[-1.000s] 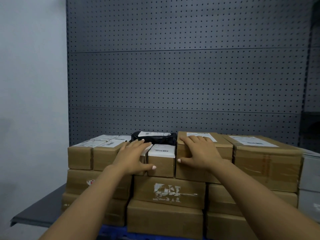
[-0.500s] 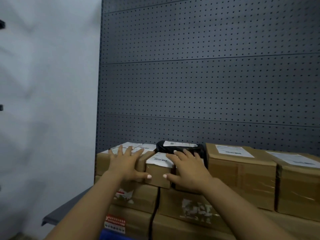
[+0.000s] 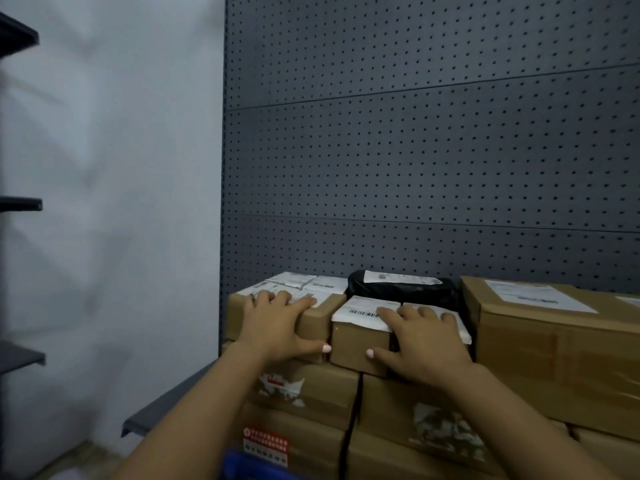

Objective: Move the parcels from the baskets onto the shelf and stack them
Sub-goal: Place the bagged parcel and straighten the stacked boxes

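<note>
Brown cardboard parcels are stacked in layers on the dark shelf (image 3: 162, 407). My left hand (image 3: 277, 327) lies flat on the front of the top-left parcel (image 3: 318, 322), fingers over its white label. My right hand (image 3: 422, 344) rests with spread fingers on a small parcel (image 3: 358, 341) with a barcode label in the middle of the top row. Behind that lies a black plastic-wrapped parcel (image 3: 405, 291). A large labelled box (image 3: 554, 334) stands to the right.
A dark grey pegboard wall (image 3: 415, 150) backs the shelf. A white wall (image 3: 121, 202) is at the left, with dark shelf edges (image 3: 20, 204) at the far left. A blue basket edge (image 3: 249, 465) shows at the bottom.
The view has swung left. My right hand left the large box and came to the small middle parcel. My left hand has stayed on the top-left parcel.
</note>
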Demonstrator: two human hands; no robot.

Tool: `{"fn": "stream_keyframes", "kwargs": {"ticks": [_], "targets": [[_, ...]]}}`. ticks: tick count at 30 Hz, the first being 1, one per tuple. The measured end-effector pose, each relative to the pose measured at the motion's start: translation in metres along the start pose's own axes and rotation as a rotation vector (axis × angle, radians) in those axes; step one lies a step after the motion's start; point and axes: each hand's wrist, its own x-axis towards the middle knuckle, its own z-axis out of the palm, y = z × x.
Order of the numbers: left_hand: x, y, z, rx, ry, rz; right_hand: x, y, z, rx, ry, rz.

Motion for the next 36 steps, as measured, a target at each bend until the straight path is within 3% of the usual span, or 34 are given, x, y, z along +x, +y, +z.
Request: {"fn": "stream_keyframes", "kwargs": {"ticks": [22, 29, 36], "targets": [[-0.004, -0.007, -0.006, -0.070, 0.026, 0.042, -0.006, -0.001, -0.002, 0.007, 0.013, 0.006], [0.002, -0.037, -0.009, -0.052, -0.140, -0.053, -0.004, 0.000, -0.002, 0.013, 0.026, 0.010], [0.001, -0.039, -0.003, -0.177, -0.097, -0.062, -0.003, -0.001, -0.002, 0.015, 0.016, 0.003]]}}
